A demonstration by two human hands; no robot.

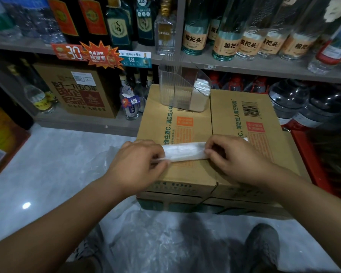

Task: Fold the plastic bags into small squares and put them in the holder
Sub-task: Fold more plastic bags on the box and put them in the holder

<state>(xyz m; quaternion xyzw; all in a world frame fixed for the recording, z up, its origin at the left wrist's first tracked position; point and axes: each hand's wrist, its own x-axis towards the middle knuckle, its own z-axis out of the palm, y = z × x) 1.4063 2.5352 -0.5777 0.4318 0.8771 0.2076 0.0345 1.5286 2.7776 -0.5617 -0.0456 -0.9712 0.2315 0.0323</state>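
Note:
A white plastic bag (pixel 185 151), folded into a long narrow strip, lies across the top of the cardboard boxes (pixel 203 125). My left hand (pixel 140 164) pinches the strip's left end with curled fingers. My right hand (pixel 232 154) pinches its right end, and a bit of the strip pokes out beyond the knuckles. A clear ribbed plastic holder (pixel 177 87) with slanted dividers stands at the boxes' far edge. Folded white bags (pixel 202 86) sit in its right compartment.
Loose clear plastic bags (pixel 156 243) lie on the grey floor by my feet and left of the boxes. Shelves (pixel 244 66) packed with bottles and a brown carton (pixel 81 89) rise just behind. A red crate (pixel 311 154) stands to the right.

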